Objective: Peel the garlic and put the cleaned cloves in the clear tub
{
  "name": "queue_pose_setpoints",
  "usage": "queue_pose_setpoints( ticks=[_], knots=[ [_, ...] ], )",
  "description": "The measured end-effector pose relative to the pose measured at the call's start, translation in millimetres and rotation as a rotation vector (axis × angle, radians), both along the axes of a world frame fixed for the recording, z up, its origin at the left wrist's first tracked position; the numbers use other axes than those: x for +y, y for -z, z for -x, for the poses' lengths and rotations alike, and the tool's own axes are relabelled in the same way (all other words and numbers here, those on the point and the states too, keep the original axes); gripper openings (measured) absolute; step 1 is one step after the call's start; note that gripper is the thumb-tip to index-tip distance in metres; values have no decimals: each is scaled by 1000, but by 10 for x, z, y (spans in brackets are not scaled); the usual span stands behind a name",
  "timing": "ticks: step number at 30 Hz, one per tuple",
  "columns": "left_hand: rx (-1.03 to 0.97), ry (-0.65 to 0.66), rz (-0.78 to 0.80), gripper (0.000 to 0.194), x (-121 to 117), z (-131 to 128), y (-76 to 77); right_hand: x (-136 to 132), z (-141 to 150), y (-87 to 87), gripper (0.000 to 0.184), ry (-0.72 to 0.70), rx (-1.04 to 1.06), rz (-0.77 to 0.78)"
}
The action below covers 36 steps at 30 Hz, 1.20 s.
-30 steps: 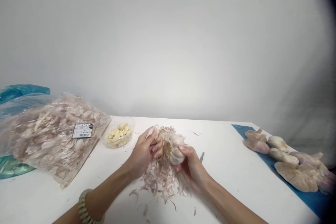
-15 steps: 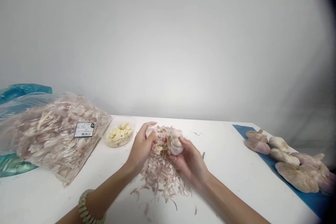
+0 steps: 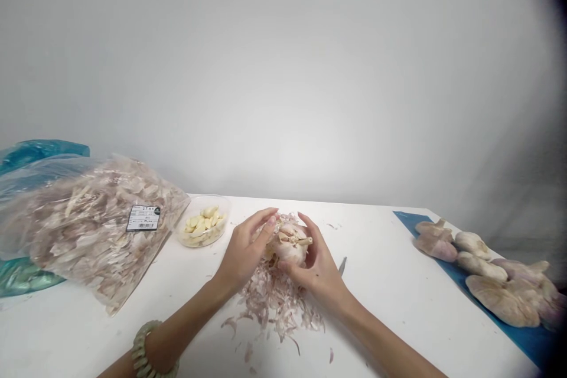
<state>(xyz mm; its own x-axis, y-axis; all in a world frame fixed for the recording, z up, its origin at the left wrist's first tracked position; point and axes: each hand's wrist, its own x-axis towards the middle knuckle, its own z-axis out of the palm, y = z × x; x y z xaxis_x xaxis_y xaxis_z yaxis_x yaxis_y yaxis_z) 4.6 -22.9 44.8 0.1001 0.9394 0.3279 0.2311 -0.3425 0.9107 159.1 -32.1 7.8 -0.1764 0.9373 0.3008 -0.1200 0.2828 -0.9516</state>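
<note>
A large whitish garlic bulb (image 3: pixel 290 248), partly broken open with its stem stub turned toward the right, is held over a heap of papery skins. My right hand (image 3: pixel 316 269) wraps it from the right, thumb in front and fingers behind. Against its left side, my left hand (image 3: pixel 245 248) is curled with the thumb near the top; whether a loose piece is tucked in that palm is hidden. Thin pinkish garlic skins (image 3: pixel 274 301) lie scattered beneath both hands. Just beyond my right wrist, the tip of a small grey blade (image 3: pixel 342 265) shows.
A clear round tub (image 3: pixel 183 233) of peeled cloves stands left of my hands. Farther left lies a labelled plastic bag (image 3: pixel 101 236) full of skins, with blue-green plastic behind it. Whole garlic bulbs (image 3: pixel 500 298) rest on a blue sheet (image 3: pixel 410 220) at the right table edge.
A white garlic piece seen in my left hand is now out of sight. The bulb has turned so its stem faces right, and my left hand has come in against it.
</note>
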Motion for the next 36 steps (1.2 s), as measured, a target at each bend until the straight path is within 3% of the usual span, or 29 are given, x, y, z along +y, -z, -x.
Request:
queue_pose_setpoints(
  ticks=[4,10,17,22,25,30,36],
  knots=[
    [44,108,-3,39,-52,-28,-23,8,-25,26,84,28,-164,-123],
    [77,170,-38,37,-36,-21,-23,14,-55,50,78,121,-329,-278],
    [-35,142,-48,30,10,3,28,42,-36,1,71,233,-229,-183],
    [-3,133,-134,27,0,-26,60,54,-38,-41,55,71,-104,-70],
    [119,120,-253,27,0,-14,61,50,-37,-52,54,64,-54,-34],
    [387,91,-631,27,77,67,77,58,-50,-19,54,72,-84,-85],
    [456,204,-948,29,134,125,56,76,-63,35,57,80,-167,-116]
  ],
)
